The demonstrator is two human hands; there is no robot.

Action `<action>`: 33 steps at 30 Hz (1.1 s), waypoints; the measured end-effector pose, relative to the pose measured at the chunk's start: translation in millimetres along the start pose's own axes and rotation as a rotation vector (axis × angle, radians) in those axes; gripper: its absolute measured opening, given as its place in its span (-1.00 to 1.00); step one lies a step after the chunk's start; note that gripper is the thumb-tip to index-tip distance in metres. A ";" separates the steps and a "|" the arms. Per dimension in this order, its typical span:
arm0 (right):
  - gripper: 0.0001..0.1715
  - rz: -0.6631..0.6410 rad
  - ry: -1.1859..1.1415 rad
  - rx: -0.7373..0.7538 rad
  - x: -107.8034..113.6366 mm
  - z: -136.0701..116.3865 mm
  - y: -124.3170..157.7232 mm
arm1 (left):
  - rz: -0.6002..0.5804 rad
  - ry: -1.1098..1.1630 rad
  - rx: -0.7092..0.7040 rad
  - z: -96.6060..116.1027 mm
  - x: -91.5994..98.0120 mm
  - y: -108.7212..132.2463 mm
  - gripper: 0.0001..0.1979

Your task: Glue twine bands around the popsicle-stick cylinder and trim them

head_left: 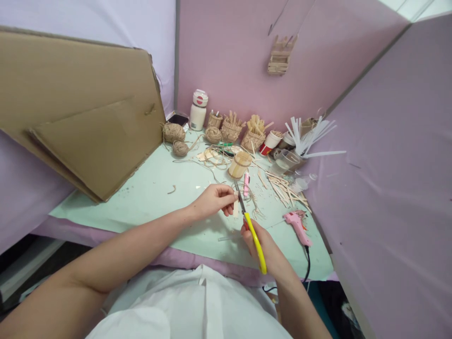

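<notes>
My left hand [218,199] pinches a flat, pale wooden craft stick [236,209] upright above the table. In my right hand [263,242] is a pair of scissors [254,240] with yellow handles, its dark blades pointing up and away from me beside the stick. Whether the blades touch the wood I cannot tell. Just beyond them stands a small round wooden cup [239,165] with twine around its rim. A pink utility knife [246,184] lies to the right of the blades, near loose bits of twine [256,205].
A pink glue gun [298,228] with a black cord lies at right, near scattered wooden sticks [284,188]. Balls of twine [174,133], a white bottle [198,110], stick-filled holders [253,139] and white glue sticks [310,136] line the back. Large cardboard [84,108] leans at left.
</notes>
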State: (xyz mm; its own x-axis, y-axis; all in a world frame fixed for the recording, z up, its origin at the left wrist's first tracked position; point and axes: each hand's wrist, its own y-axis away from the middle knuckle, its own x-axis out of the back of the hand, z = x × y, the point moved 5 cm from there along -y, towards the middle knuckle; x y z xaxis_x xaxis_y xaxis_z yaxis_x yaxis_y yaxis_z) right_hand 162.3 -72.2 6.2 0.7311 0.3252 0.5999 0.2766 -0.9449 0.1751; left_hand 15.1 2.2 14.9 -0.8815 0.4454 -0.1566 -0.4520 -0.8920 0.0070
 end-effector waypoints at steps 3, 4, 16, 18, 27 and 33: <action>-0.66 -0.010 -0.014 -0.003 -0.2 -2.7 0.8 | 0.007 0.009 0.003 -0.6 0.2 0.1 -0.75; -0.67 -0.013 -0.019 -0.003 -0.3 -3.3 0.9 | 0.008 0.012 0.004 -0.8 0.4 0.1 -0.75; -0.57 -0.023 -0.039 0.018 -2.4 2.9 1.3 | -0.008 0.037 0.030 -3.2 -0.5 -0.2 -0.74; -0.57 -0.028 -0.046 0.023 -2.7 2.0 1.8 | -0.011 0.041 0.032 -3.2 -0.6 0.2 -0.75; -0.56 -0.039 -0.053 0.049 -1.2 1.7 5.2 | -0.048 0.003 0.034 0.5 -2.3 1.4 -0.78; -0.61 -0.054 -0.005 0.030 0.4 3.9 10.5 | -0.101 -0.025 0.012 -0.7 -2.0 1.1 -0.81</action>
State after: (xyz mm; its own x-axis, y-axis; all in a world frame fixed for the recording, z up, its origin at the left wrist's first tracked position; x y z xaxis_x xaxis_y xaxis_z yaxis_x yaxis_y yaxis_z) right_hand 168.0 -81.8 5.2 0.7175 0.3763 0.5861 0.3343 -0.9243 0.1842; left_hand 16.4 0.3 14.5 -0.8346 0.5347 -0.1325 -0.5399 -0.8417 0.0039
